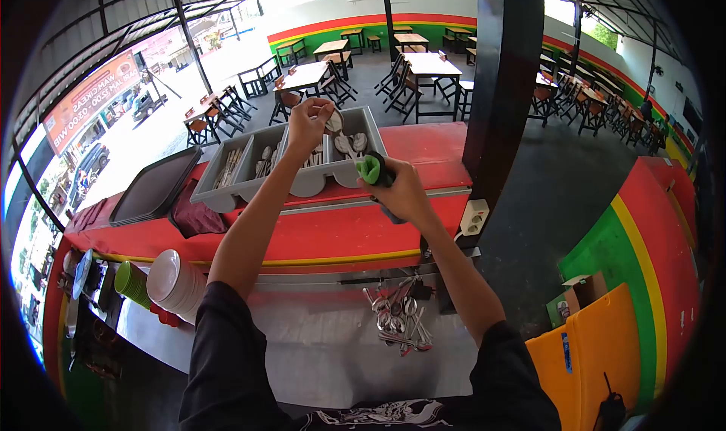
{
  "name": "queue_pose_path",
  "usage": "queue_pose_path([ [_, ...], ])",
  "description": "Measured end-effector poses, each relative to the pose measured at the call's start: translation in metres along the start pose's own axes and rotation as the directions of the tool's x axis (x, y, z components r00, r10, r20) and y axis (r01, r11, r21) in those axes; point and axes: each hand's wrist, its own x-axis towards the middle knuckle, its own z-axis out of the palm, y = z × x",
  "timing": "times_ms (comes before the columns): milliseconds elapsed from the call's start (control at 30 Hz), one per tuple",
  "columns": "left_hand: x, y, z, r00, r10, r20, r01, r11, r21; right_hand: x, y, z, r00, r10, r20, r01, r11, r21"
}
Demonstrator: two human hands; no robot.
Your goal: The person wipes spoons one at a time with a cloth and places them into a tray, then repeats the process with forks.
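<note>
My left hand (pixel 307 125) pinches a spoon (pixel 335 122) above the right-hand compartment of a grey cutlery tray (pixel 302 183). Spoons (pixel 350 144) lie in that compartment below it. In my right hand (pixel 404 192), closed at the tray's front right corner, is a green and dark cloth (pixel 372 169). The other compartments hold more cutlery, with forks or similar thin handles (pixel 229 168) at the left. On the steel counter nearer to me lies a loose pile of cutlery (pixel 398 314).
The cutlery tray stands on a red counter (pixel 431 147). Dark serving trays (pixel 155 185) are stacked at its left, beside a maroon cloth (pixel 198 213). White bowls (pixel 172 276) and green bowls (pixel 132 280) stand lower left. A black post (pixel 505 75) with a power socket (pixel 474 218) rises at the right.
</note>
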Motion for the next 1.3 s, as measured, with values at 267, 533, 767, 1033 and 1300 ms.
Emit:
queue_pose_path([
  [267, 0.063, -0.058, 0.01, 0.992, -0.12, -0.048, 0.124, 0.987, 0.099, 0.085, 0.033, 0.002, 0.989, 0.125, 0.083, -0.099, 0.96, -0.26],
  [533, 0.086, -0.087, 0.021, 0.993, -0.039, -0.109, 0.074, 0.937, 0.34, 0.14, 0.037, 0.016, 0.886, 0.318, 0.337, -0.137, 0.874, -0.467],
  [767, 0.082, -0.108, 0.027, 0.991, -0.127, -0.038, 0.132, 0.917, 0.377, 0.151, 0.041, 0.023, 0.837, 0.426, 0.343, -0.125, 0.759, -0.639],
  [1033, 0.095, -0.146, 0.034, 0.964, -0.083, 0.254, -0.089, 0.796, 0.598, 0.148, 0.035, 0.022, 0.821, 0.448, 0.353, -0.085, 0.708, -0.701],
  [1300, 0.074, -0.119, 0.034, 0.957, -0.052, 0.287, -0.124, 0.817, 0.563, 0.138, 0.045, 0.022, 0.912, 0.322, 0.255, -0.095, 0.769, -0.632],
])
